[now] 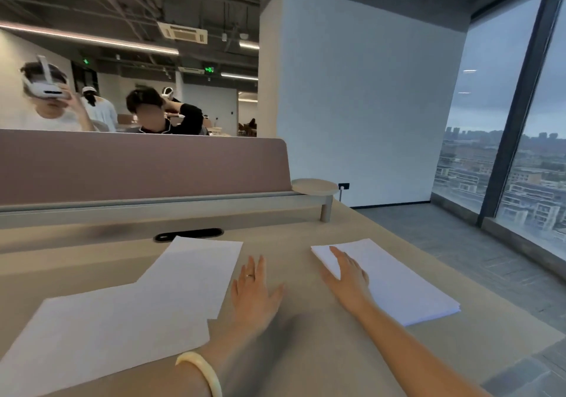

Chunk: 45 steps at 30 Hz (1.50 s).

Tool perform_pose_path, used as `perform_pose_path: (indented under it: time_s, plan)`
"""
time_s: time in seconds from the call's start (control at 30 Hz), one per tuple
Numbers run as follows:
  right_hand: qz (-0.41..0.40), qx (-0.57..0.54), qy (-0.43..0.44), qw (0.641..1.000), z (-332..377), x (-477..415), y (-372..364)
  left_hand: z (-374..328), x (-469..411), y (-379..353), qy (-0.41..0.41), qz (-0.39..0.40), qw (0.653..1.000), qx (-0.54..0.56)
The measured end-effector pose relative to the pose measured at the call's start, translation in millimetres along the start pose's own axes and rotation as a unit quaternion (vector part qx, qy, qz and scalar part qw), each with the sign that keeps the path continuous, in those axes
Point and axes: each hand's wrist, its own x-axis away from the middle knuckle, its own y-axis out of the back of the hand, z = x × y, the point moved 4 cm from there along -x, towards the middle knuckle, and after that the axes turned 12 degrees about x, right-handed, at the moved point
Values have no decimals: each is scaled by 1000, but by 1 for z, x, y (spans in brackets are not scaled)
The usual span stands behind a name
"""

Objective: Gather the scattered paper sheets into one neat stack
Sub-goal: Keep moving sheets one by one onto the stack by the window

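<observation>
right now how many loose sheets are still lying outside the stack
2. One loose sheet lies behind the left hand; a second sheet sits nearer the desk's front-left, overlapping it. The stack is under the right hand. More could hide beneath.

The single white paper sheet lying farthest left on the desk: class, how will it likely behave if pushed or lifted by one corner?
The single white paper sheet looks thin and flat, so it would probably droop when lifted. On the smooth beige desk it should slide easily, perhaps dragging the overlapping white sheet.
</observation>
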Motion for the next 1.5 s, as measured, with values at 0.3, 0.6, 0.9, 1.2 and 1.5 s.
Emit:
perform_pose_path:
  time_s: [0.3,0.6,0.9,1.2,1.5]
  plan:
    - [146,-10,144,979,150,34,-100,151,55,143,133,-49,983,-113]
    - [198,62,150,967,188,26,-152,242,134,222,137,155,963,-173]
    - [214,-4,159,964,185,32,-161,227,126,205,121,83,957,-252]
    - [239,-8,225,945,172,65,-157,175,104,147,144,25,958,-245]
    - [250,-94,217,939,169,77,-135,126,88,113,119,119,980,-103]
